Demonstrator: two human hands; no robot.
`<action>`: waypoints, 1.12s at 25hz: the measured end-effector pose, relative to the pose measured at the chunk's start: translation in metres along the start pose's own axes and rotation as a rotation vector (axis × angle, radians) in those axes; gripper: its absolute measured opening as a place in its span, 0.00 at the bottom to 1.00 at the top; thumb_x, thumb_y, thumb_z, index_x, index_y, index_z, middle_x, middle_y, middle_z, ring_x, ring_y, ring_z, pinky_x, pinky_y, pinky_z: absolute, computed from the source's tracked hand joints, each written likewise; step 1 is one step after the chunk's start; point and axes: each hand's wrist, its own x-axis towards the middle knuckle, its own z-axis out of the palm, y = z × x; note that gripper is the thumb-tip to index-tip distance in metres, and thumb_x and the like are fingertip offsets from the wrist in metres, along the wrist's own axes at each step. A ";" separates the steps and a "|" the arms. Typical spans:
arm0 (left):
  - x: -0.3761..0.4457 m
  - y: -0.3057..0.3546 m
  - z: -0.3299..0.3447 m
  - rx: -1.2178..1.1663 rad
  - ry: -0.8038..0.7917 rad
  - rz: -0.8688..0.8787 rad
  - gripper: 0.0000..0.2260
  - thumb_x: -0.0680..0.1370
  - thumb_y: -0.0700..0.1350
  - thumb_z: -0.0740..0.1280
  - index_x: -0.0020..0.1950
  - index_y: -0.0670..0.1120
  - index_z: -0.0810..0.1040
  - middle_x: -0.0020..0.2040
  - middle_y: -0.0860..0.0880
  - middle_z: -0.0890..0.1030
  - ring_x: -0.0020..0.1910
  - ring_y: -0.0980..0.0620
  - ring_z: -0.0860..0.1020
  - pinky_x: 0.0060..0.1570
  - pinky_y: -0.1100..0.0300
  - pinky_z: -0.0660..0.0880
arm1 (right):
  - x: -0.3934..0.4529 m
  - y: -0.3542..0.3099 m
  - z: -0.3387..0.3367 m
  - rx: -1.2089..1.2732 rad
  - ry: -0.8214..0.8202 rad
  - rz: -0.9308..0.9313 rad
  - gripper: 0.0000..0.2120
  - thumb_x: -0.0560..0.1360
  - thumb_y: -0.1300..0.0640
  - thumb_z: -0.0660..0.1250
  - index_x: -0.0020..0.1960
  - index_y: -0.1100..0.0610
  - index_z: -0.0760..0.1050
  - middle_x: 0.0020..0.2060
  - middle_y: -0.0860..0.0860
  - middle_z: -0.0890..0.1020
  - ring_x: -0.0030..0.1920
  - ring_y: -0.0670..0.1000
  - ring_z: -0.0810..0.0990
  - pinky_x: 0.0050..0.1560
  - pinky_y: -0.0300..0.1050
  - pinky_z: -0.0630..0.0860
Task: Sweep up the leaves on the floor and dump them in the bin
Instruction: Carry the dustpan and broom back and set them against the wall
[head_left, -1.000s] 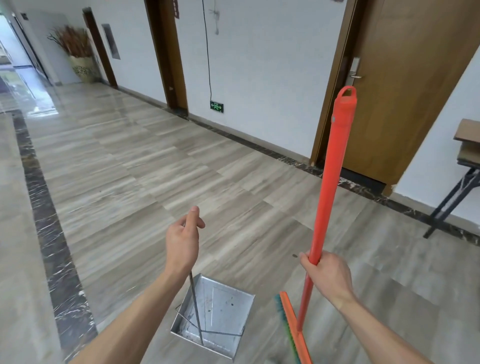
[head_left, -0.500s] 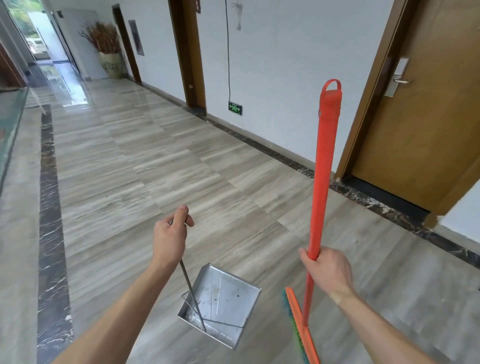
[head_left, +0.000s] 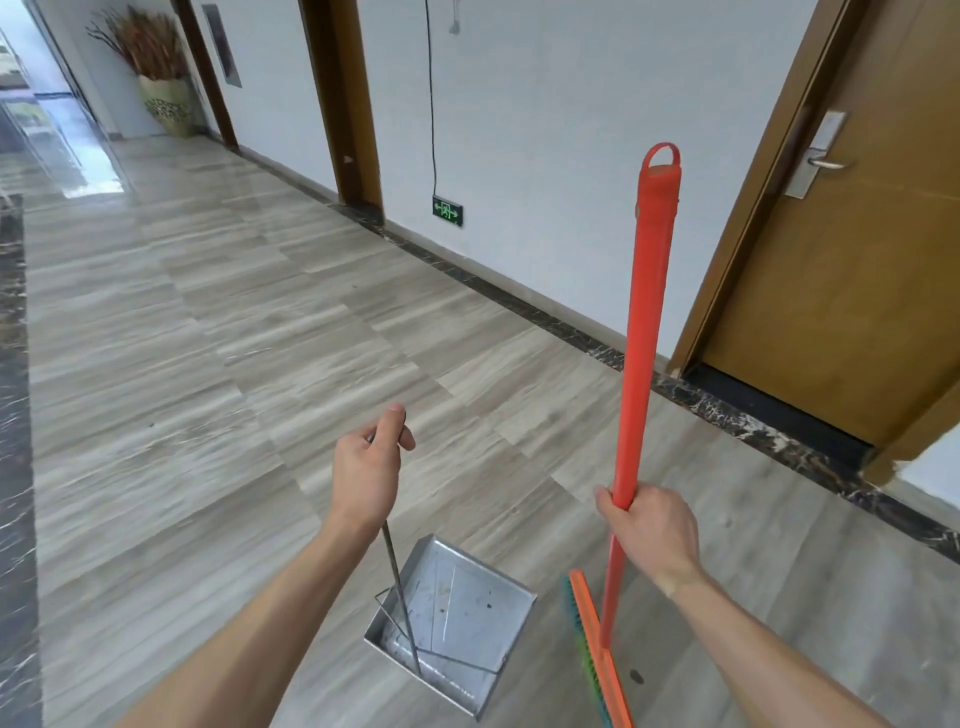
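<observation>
Both hands have a closed grip: the right hand is wrapped around the orange broom handle, and the left hand is curled around the top of a thin metal rod, thumb resting on its tip.

Pale grey wood-grain tiles cover the corridor floor, which runs away toward a bright opening at the far left. Dark marble strips border it along the left edge and along the foot of the white wall on the right. Three brown doorways line that wall. Nearest is a wooden door with a silver lever handle. A black cable hangs down the wall to a small green exit sign near the skirting. At the far end stands one patterned vase of dried branches.

Two bare forearms reach forward from the bottom of the view. One broom stands almost upright on the right, its orange and green head low beside the right wrist. One square metal dustpan hangs or rests at the bottom centre, at the end of the rod, its open tray holding a few dark specks. One small dark fleck lies on the floor just right of the broom head; whether it is a leaf cannot be told.
</observation>
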 end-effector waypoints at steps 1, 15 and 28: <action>0.027 0.000 0.008 -0.010 -0.016 -0.004 0.22 0.77 0.59 0.61 0.31 0.44 0.74 0.26 0.46 0.60 0.26 0.50 0.57 0.28 0.57 0.55 | 0.023 -0.006 0.008 -0.005 0.015 0.001 0.20 0.74 0.42 0.64 0.31 0.53 0.75 0.31 0.56 0.82 0.41 0.60 0.82 0.36 0.46 0.69; 0.323 -0.007 0.167 0.025 -0.030 -0.017 0.22 0.80 0.57 0.60 0.33 0.44 0.74 0.25 0.49 0.63 0.25 0.52 0.61 0.30 0.56 0.59 | 0.350 -0.021 0.077 0.036 -0.015 0.021 0.22 0.74 0.42 0.64 0.28 0.55 0.73 0.24 0.50 0.78 0.32 0.54 0.80 0.34 0.46 0.74; 0.585 -0.007 0.291 -0.010 -0.008 -0.090 0.21 0.82 0.57 0.58 0.42 0.43 0.79 0.25 0.51 0.66 0.26 0.52 0.64 0.30 0.55 0.63 | 0.655 -0.053 0.127 0.077 -0.016 0.057 0.19 0.74 0.40 0.63 0.32 0.52 0.78 0.26 0.48 0.79 0.33 0.53 0.81 0.36 0.46 0.78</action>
